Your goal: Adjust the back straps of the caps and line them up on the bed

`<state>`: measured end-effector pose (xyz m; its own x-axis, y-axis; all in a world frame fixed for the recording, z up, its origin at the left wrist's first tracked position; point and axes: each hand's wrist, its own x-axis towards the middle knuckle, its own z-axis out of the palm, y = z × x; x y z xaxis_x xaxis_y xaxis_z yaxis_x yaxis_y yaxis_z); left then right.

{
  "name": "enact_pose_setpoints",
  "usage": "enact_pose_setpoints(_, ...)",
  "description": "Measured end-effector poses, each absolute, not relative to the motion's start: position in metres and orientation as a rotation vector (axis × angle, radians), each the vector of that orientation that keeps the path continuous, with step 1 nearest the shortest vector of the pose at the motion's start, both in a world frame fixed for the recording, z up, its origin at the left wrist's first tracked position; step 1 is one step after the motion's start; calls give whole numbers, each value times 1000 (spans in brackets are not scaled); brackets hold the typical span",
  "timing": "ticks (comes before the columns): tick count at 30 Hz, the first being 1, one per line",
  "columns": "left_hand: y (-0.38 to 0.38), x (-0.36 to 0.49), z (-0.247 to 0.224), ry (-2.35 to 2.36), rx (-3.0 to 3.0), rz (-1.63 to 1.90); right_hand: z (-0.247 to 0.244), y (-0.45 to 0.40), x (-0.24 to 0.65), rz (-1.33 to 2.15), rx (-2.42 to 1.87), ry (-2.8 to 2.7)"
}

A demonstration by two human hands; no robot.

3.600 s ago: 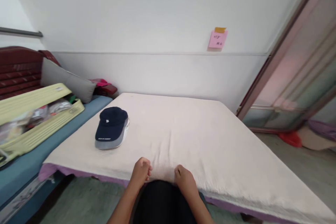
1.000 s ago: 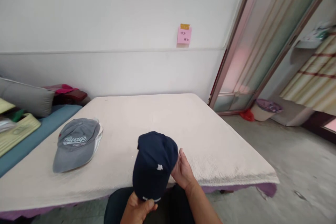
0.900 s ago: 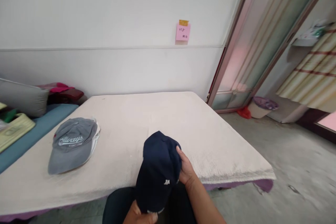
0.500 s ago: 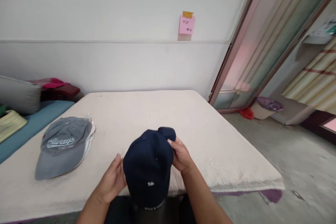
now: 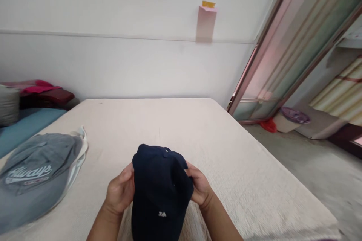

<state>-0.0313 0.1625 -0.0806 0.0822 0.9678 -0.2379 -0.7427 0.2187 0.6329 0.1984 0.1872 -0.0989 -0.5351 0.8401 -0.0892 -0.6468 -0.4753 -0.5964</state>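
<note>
A navy baseball cap [image 5: 158, 192] with a small white emblem on its front is held between my two hands, low in the middle of the view. My left hand [image 5: 120, 188] grips its left side, fingers partly hidden behind the fabric. On the opposite side my right hand [image 5: 199, 184] has the cap's edge between thumb and fingers. The crown looks creased and partly folded in at the right. At the left lies a grey cap [image 5: 36, 173] lettered "Always", resting on pale cloth [image 5: 82, 148].
A cream-covered bed or table [image 5: 158, 120] spreads out before me. Cushions and a dark red item [image 5: 53, 98] lie at far left. A pink note [image 5: 207, 8] is taped to the white wall. Beyond the right edge stand a sliding door [image 5: 271, 64] and a lined bin [image 5: 285, 122].
The navy cap's crown has been pushed out of shape, and my hands have shifted on its sides. My view has moved closer, so the grey cap sits further left. The wall note has flipped up.
</note>
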Motion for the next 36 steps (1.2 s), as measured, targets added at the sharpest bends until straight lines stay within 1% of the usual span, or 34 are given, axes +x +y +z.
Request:
enact_pose_setpoints(6,167,-44,-83,783,135,1241,-104,167,184,2325,-321,-629)
enact_pose_setpoints(11,162,-33,-88,879,66,1147,-117,157,191,2424,-442,-613)
enact_pose_setpoints(14,158,-25,-88,900,201,1083,-114,168,203,2291,-564,-581)
enact_pose_setpoints(18,156,-13,-83,899,621,987,-107,190,214,2024,-648,-598)
enact_pose_setpoints(22,164,-6,-85,1012,839,901,-106,202,221,1900,-736,-640)
enact_pose_setpoints(26,178,-10,-97,1207,938,988,-107,208,220,1814,-845,-750)
enact_pose_setpoints(29,186,-14,-104,1309,956,1040,-108,212,217,1717,-893,-734)
enact_pose_setpoints(33,188,-13,-105,1328,828,1076,-106,216,212,1678,-841,-627)
enact_pose_setpoints(36,186,-8,-102,1319,776,1104,-102,216,207,1701,-872,-687)
